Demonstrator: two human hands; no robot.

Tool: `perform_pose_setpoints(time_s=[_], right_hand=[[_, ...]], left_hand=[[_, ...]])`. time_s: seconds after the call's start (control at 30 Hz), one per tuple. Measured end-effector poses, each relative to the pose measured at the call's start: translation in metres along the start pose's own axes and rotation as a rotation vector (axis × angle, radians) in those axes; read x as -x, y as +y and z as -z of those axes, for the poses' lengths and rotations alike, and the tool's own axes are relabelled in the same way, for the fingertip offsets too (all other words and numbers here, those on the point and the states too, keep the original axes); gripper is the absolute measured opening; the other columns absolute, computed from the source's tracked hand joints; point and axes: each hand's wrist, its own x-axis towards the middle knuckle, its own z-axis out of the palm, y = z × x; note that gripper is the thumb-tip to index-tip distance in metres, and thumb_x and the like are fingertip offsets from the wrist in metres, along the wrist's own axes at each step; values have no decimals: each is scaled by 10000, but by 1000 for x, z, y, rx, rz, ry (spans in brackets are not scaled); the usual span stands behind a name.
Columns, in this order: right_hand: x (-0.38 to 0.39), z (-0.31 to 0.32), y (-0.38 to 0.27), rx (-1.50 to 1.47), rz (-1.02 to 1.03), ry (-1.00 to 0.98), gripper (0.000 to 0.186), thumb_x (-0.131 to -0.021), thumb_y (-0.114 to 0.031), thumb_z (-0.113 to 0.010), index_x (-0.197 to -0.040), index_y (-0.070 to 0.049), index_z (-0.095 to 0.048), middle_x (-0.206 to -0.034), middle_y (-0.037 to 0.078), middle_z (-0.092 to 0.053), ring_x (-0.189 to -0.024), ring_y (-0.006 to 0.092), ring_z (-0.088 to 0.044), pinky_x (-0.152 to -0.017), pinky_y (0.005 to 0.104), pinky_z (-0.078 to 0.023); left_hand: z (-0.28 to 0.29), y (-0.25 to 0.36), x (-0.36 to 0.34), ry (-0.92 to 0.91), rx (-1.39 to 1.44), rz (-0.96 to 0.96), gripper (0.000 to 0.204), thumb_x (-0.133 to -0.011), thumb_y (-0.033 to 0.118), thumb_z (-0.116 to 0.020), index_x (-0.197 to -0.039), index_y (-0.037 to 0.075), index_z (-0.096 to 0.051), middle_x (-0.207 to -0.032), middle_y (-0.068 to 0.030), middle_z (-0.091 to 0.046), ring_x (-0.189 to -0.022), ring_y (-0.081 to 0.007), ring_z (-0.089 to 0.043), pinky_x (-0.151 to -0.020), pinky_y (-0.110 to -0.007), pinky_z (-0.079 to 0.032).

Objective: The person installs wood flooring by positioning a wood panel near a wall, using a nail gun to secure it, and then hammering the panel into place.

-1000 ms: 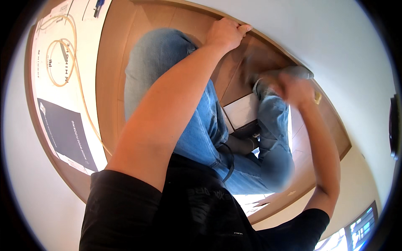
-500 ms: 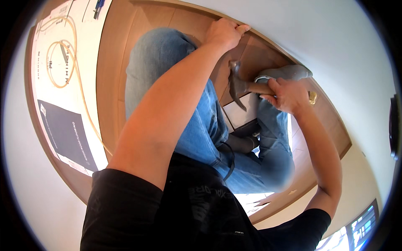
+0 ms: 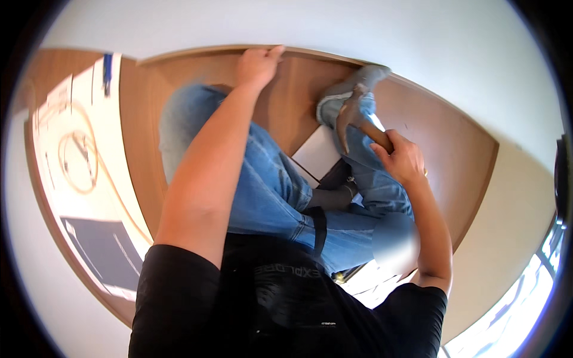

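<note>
My right hand (image 3: 403,158) is wrapped round the wooden handle of a claw hammer (image 3: 349,113). Its metal head is raised in front of my grey-shoed foot, with the claw pointing back toward me. At the foot of the far wall, my left hand (image 3: 258,67) is closed with its fingers against the thin wooden skirting strip (image 3: 209,51). Whatever its fingers may be holding is hidden or too small to make out. The strip runs along the line where the wood floor (image 3: 298,80) meets the pale wall.
My jeans-clad legs (image 3: 271,173) are folded on the floor between my arms. A white tile-like piece (image 3: 316,152) lies between them. On the left, a printed white board (image 3: 104,149) carries a loop of beige hose (image 3: 95,155) and a blue tool (image 3: 107,71). A pale wall (image 3: 418,36) stands ahead.
The view has turned and shifted. My left hand now sits further left along the skirting strip. The hammer stays in my right hand, its head now over my shoe.
</note>
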Motion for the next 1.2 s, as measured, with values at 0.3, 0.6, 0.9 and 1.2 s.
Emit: perform_pose_setpoints(time_s=[0.3,0.6,0.9,1.2], right_hand=[[185,-22,130,-838,-831,557,392,-1016,-413,-694,-926,-46,-587,-664,0,-543,-538,100,-562,-467,275,-462],[293,-127,195,-706,-1134,427,447,-986,-429,-704,-877,-4,-621,-679,86,-615,-543,172,-615,-503,354,-498],[324,-321,147,-707,-896,680,379,-919,-253,-697,-1176,24,-668,-863,171,-720,-758,319,-681,-703,419,-546],[268,-310,128,-727,-1034,573,378,-929,-258,-698,-1187,16,-668,-873,157,-719,-748,300,-670,-691,404,-540]], left_hand=[[-12,2,-5,-83,-119,-75,568,-1071,532,-442,-1031,117,-829,-1070,-171,-782,-1080,-379,-707,-994,-450,-526],[-12,28,52,-293,-429,-411,395,-1031,404,-611,-1102,44,-756,-1032,-233,-747,-1005,-438,-698,-894,-484,-549],[-41,57,56,-159,-254,-532,198,-993,191,-671,-1129,80,-762,-1024,-138,-765,-949,-303,-730,-850,-393,-569],[-261,194,92,-406,-279,-934,187,-944,164,-700,-1092,66,-759,-1032,-161,-732,-959,-334,-712,-852,-425,-568]])
